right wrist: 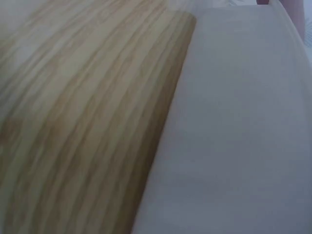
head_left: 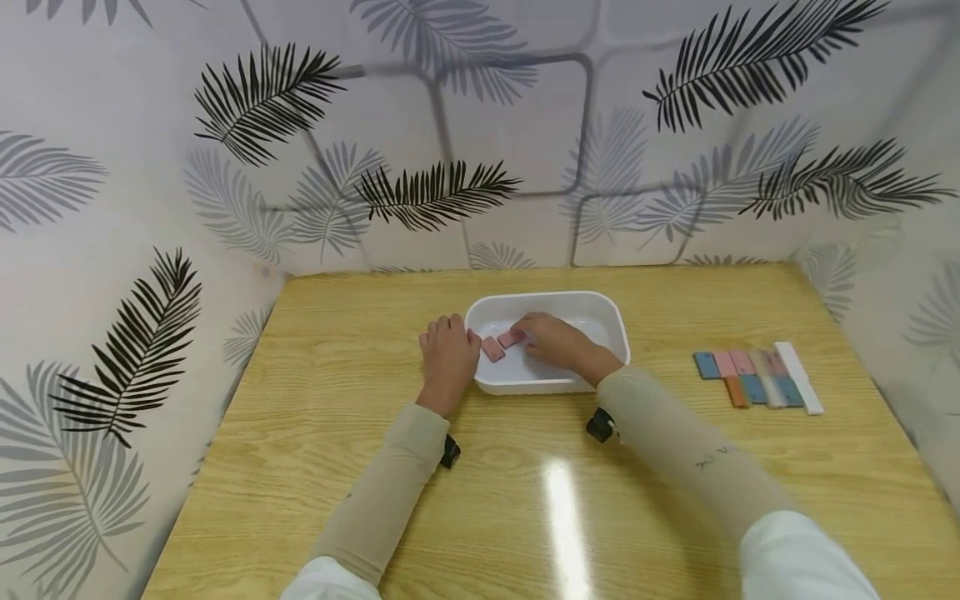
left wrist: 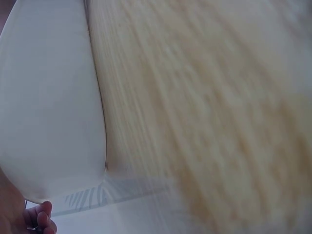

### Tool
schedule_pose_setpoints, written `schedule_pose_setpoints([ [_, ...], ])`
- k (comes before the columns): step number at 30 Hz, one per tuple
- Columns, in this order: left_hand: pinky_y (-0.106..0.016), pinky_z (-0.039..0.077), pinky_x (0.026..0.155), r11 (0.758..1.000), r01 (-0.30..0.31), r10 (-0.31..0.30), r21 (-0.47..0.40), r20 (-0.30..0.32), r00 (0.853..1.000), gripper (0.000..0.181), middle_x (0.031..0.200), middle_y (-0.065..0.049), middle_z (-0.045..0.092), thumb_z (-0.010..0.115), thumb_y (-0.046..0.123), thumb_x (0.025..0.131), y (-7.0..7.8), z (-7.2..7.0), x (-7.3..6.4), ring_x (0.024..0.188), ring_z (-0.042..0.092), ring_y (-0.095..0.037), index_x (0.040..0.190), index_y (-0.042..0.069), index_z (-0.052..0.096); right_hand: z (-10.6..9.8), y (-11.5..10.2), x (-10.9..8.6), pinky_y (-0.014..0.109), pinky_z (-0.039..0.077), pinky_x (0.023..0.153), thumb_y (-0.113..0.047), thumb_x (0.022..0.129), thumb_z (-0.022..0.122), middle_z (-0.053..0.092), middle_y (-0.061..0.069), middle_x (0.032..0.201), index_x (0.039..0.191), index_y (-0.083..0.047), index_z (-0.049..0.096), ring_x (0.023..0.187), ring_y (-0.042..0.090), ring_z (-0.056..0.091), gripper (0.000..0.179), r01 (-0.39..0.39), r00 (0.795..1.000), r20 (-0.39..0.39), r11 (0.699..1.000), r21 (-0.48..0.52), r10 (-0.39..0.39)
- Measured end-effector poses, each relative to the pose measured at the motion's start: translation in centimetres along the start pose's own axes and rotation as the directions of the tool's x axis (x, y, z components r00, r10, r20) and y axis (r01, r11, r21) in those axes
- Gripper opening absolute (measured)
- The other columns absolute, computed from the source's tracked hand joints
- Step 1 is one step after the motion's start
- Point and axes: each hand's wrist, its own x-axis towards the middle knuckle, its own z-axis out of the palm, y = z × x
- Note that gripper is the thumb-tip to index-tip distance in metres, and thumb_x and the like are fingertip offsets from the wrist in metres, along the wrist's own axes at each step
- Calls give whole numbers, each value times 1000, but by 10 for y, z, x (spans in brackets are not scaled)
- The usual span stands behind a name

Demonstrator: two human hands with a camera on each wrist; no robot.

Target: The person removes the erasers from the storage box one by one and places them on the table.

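Note:
A white rectangular tray (head_left: 551, 387) sits on the wooden table, its smooth outer wall (left wrist: 53, 97) filling the left of the left wrist view. My left hand (head_left: 450, 354) grips the tray's left end, thumb at the rim; its fingertips (left wrist: 44, 219) curl by the tray's corner. My right hand (head_left: 558, 342) reaches inside the tray, thumb and fingers pinching a small pink rectangular block (head_left: 510, 338). A second pink block (head_left: 492, 348) lies just left of it on the tray floor. The right wrist view shows mostly the tray's wall (right wrist: 229, 122), and the pinching fingers are hidden there.
To the right lies a group of flat pieces: a blue block (head_left: 707, 365), pink blocks (head_left: 724, 363), an orange piece (head_left: 737, 392) and a long white strip (head_left: 798, 377). Leaf-patterned cloth (head_left: 510, 225) surrounds the wooden table (head_left: 352, 358) at the back and sides.

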Motion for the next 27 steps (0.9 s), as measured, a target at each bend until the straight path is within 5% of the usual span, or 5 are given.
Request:
schedule_pose_setpoints([
  [4, -40, 32, 79, 1000, -8, 8, -4, -4, 1000, 30, 100, -12, 52, 49, 27, 94, 2, 0, -1, 92, 44, -27, 107, 0, 54, 10, 0, 7, 36, 38, 96, -1, 83, 62, 62, 13, 108, 110, 3, 63, 107, 27, 54, 27, 26, 998, -51, 999, -33, -27],
  [9, -38, 32, 77, 1000, -16, 16, 8, -18, 1000, 30, 98, -12, 51, 49, 27, 94, 1, 0, -1, 90, 43, -26, 107, 0, 53, 16, 1, 11, 35, 42, 91, -6, 86, 62, 62, 11, 102, 104, 0, 65, 100, 24, 56, 19, -37, 995, -90, 999, -11, 36],
  [20, -39, 33, 74, 999, -41, 44, 31, -77, 996, 25, 95, -12, 53, 47, 24, 94, -3, 4, -1, 88, 46, -28, 100, 1, 55, 12, 0, 13, 32, 44, 77, -12, 80, 70, 58, 7, 88, 95, -1, 65, 83, 19, 52, 19, -205, 977, -37, 970, 131, 212],
  [27, -39, 32, 74, 999, -37, 39, 33, -76, 996, 24, 94, -12, 52, 47, 24, 94, -1, 2, -2, 87, 44, -27, 99, 1, 54, 7, -3, 8, 33, 45, 74, -13, 76, 73, 59, 8, 86, 94, 0, 65, 80, 20, 52, 24, -158, 974, -133, 972, 173, 182],
])
